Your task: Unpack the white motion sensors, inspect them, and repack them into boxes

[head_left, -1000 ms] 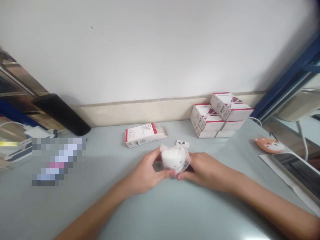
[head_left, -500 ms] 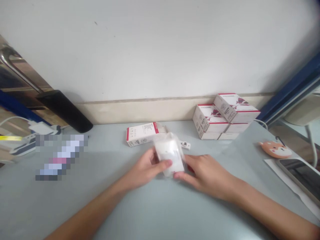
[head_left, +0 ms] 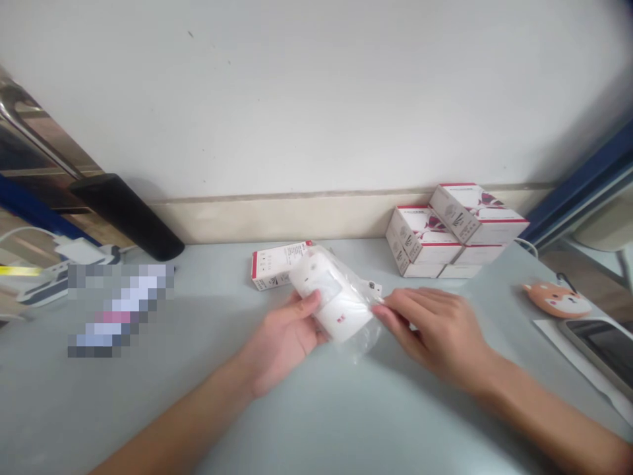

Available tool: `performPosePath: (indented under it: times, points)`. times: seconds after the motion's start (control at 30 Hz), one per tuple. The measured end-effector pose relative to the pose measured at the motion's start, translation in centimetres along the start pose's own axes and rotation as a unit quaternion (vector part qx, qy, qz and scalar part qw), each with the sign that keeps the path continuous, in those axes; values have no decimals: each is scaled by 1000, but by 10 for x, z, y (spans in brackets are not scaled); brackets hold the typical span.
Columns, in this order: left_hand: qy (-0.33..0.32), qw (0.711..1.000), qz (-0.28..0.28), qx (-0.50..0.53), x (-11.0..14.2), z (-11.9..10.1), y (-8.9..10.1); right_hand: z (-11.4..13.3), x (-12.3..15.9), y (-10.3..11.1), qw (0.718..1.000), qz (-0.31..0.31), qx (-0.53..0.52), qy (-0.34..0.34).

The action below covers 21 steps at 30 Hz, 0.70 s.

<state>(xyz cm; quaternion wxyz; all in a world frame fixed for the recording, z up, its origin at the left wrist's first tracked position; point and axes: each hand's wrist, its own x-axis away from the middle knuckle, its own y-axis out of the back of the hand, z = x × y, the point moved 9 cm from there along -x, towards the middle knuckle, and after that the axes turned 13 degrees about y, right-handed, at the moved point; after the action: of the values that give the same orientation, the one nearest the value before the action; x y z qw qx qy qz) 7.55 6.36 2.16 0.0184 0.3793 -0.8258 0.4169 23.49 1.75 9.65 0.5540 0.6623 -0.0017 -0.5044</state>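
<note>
My left hand (head_left: 287,340) is closed round a white motion sensor (head_left: 329,300), thumb on its front face near the lens window. The sensor is tilted, with a small red mark at its lower end. A clear plastic bag (head_left: 363,340) wraps it loosely and hangs below it. The fingertips of my right hand (head_left: 438,330) pinch the bag at the sensor's right side. Just behind lies a white and red box (head_left: 274,264), partly covered by the sensor. A small white part (head_left: 374,287) shows behind the bag; most of it is hidden.
Several white and red boxes (head_left: 440,254) are stacked by the wall at the back right. To the right lie an orange animal-face item (head_left: 558,300) and a phone (head_left: 598,353). A power strip (head_left: 47,287) and a black padded bar (head_left: 133,218) are at the left.
The sensor has turned and tilted to the left, showing its front more clearly. My right hand has moved right and now pinches the bag, which is stretched out from the sensor.
</note>
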Motion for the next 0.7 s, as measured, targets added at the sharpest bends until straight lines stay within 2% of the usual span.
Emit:
performPosePath:
  times: [0.07,0.1,0.17,0.27,0.37,0.5,0.57,0.63,0.7]
  points:
    - [-20,1000,2,-7,2,-4,-2,-10,5,-6,991,-6,-99,-91]
    - [-35,999,1,-14,4,-6,-3,-14,9,-13,977,-5,-163,-140]
    - [-67,997,-8,-33,6,-11,-4,-14,17,-28,933,-4,-291,-214]
    - [-92,994,-35,-57,7,-14,-4,-7,24,-46,867,-30,-420,-269]
    - [-84,994,-40,-65,3,-10,-6,-11,30,-52,835,-72,-452,-305]
    - [-86,992,-50,-74,3,-9,-5,-26,33,-43,828,-133,-435,-328]
    - [-99,986,-68,-114,6,-12,-1,-32,33,-36,822,-158,-432,-335]
    - [-129,970,-81,-190,9,-17,0,-35,30,-32,807,-167,-455,-336]
    - [-188,928,-117,-298,14,-26,2,-34,27,-33,773,-160,-513,-337]
